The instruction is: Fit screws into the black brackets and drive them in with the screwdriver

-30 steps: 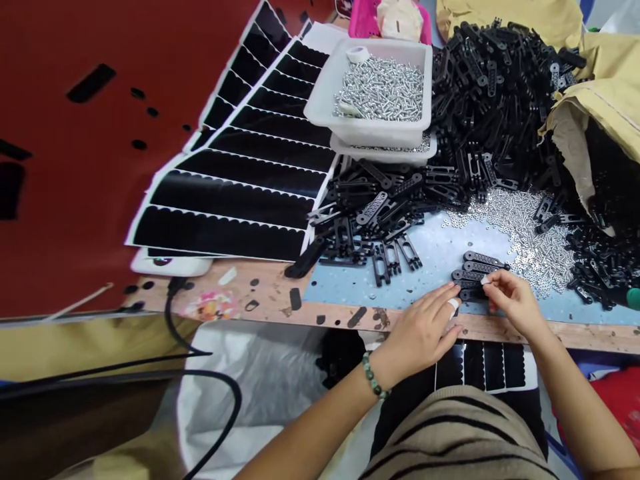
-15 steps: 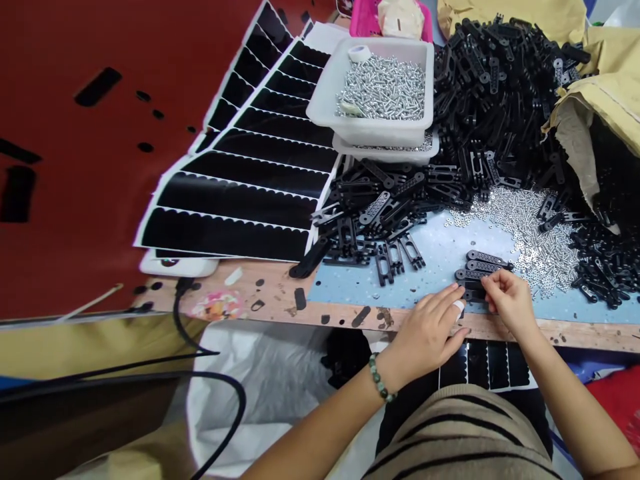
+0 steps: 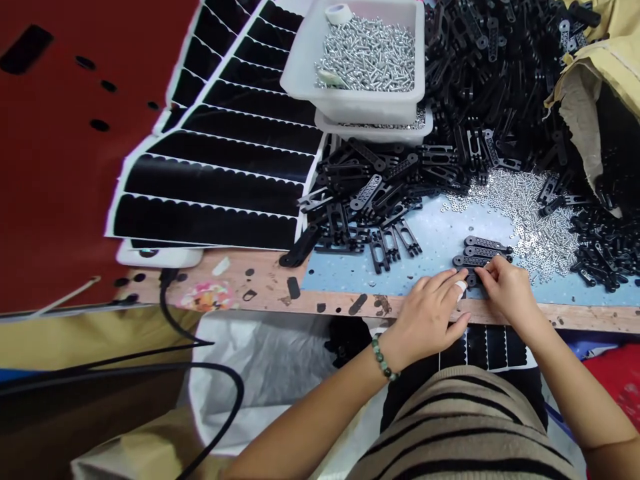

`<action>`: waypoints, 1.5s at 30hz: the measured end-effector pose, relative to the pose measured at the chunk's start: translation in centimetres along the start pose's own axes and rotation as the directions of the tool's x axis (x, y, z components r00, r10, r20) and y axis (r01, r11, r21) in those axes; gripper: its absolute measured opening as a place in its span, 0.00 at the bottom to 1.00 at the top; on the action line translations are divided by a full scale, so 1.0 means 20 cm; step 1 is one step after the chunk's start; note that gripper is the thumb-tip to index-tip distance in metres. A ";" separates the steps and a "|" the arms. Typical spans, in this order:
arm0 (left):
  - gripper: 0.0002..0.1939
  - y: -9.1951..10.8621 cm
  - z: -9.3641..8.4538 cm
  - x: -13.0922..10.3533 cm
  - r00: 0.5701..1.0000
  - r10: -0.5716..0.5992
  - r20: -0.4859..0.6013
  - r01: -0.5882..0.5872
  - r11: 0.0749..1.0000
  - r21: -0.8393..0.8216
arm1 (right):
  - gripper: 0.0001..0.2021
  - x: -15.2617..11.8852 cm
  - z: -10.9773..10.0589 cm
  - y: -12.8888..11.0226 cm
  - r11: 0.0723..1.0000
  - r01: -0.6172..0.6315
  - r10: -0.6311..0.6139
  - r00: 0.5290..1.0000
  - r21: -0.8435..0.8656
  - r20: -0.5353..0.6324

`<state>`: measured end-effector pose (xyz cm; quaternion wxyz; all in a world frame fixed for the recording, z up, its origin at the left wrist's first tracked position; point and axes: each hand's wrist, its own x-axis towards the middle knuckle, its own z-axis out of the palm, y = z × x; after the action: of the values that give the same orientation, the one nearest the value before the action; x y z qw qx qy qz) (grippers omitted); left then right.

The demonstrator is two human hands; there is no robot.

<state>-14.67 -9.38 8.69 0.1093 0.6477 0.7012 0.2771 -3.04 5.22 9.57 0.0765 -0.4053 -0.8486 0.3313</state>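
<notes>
Several black perforated plastic arms (image 3: 484, 252) lie stacked side by side on the blue mat (image 3: 440, 230) near the table's front edge. My left hand (image 3: 433, 310), with a white wrap on one finger, lies palm down with its fingers spread, fingertips at the left ends of the lowest arms. My right hand (image 3: 505, 290) is closed in a pinch at the right side of the same arms; what its fingertips hold is too small to tell. Just beyond lies a heap of small silver screws and nuts (image 3: 540, 233).
A white tub of silver screws (image 3: 370, 103) stands on a second tray behind. Black parts are piled at the back (image 3: 490, 87) and right (image 3: 610, 247). Black sticker sheets (image 3: 215, 180) lie left, beside a white device (image 3: 160, 257) with a black cable.
The camera view has shifted, so the table's contents sit higher and more to the left. My right fingers have moved slightly toward my left hand over the arms.
</notes>
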 end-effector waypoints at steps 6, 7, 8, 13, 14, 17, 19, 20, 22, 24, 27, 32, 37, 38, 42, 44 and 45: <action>0.18 0.01 0.00 0.00 1.000 0.015 -0.007 -0.015 0.999 0.051 | 0.15 0.02 -0.04 0.03 1.000 -0.001 0.002 0.997 -0.012 0.071; 0.17 0.01 0.00 0.00 1.000 0.018 -0.002 -0.018 0.998 0.061 | 0.16 0.03 -0.04 0.03 0.999 -0.018 0.015 0.996 0.029 0.087; 0.17 0.01 0.00 0.00 1.000 0.020 0.002 -0.020 0.998 0.065 | 0.16 0.03 -0.04 0.03 0.997 -0.036 0.030 0.994 0.062 0.101; 0.17 -0.01 0.02 -0.02 0.998 0.041 -0.038 -0.042 0.999 -0.013 | 0.16 0.04 -0.04 0.02 0.990 -0.102 0.089 0.989 0.100 0.119; 0.17 -0.01 0.02 -0.02 0.997 0.047 -0.056 -0.049 0.998 -0.026 | 0.16 0.04 -0.04 0.02 0.989 -0.107 0.095 0.988 0.099 0.119; 0.17 -0.02 0.03 -0.02 0.994 0.070 -0.088 -0.072 0.997 -0.030 | 0.16 0.04 -0.04 0.02 0.988 -0.120 0.108 0.987 0.096 0.121; 0.17 -0.02 0.03 -0.02 0.992 0.087 -0.087 -0.089 0.996 -0.019 | 0.16 0.05 -0.04 0.02 0.985 -0.131 0.116 0.984 0.113 0.132; 0.17 -0.02 0.03 -0.02 0.992 0.092 -0.085 -0.094 0.996 -0.012 | 0.16 0.05 -0.03 0.02 0.981 -0.139 0.120 0.982 0.133 0.143; 0.17 -0.02 0.03 -0.03 0.992 0.099 -0.079 -0.099 0.995 0.002 | 0.17 0.05 -0.03 0.03 0.970 -0.154 0.122 0.978 0.189 0.170; 0.17 -0.02 0.03 -0.03 0.992 0.102 -0.069 -0.102 0.995 0.006 | 0.17 0.05 -0.02 0.04 0.961 -0.157 0.116 0.976 0.227 0.182; 0.17 -0.03 0.03 -0.03 0.994 0.097 -0.056 -0.097 0.995 0.005 | 0.17 0.04 -0.02 0.04 0.974 -0.131 0.104 0.983 0.183 0.150; 0.20 -0.01 0.03 -0.02 0.998 0.069 -0.009 -0.068 0.996 0.056 | 0.13 0.04 -0.03 0.01 0.999 -0.021 0.024 0.997 -0.042 0.078; 0.21 0.01 0.01 0.00 0.999 0.039 -0.003 -0.038 0.996 0.081 | 0.17 0.07 -0.05 0.04 0.943 0.095 -0.083 0.995 -0.319 0.053; 0.21 0.01 0.01 0.00 0.999 0.038 -0.006 -0.038 0.996 0.079 | 0.18 0.07 -0.06 0.04 0.936 0.113 -0.100 0.993 -0.334 0.056; 0.21 0.01 0.01 0.00 0.999 0.039 -0.010 -0.038 0.997 0.074 | 0.18 0.07 -0.10 0.09 0.967 0.180 -0.162 0.980 -0.180 0.113; 0.20 0.01 0.01 0.01 0.999 0.038 -0.008 -0.037 0.997 0.069 | 0.15 0.05 -0.12 0.11 0.976 0.207 -0.202 0.977 -0.074 0.062; 0.20 0.01 0.01 0.01 0.999 0.038 -0.009 -0.037 0.997 0.066 | 0.13 0.03 -0.13 0.12 0.971 0.237 -0.236 0.971 -0.040 0.023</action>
<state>-14.40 -9.19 8.66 0.0791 0.6627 0.6982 0.2589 -0.96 8.11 9.98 0.0993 -0.2999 -0.8984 0.3051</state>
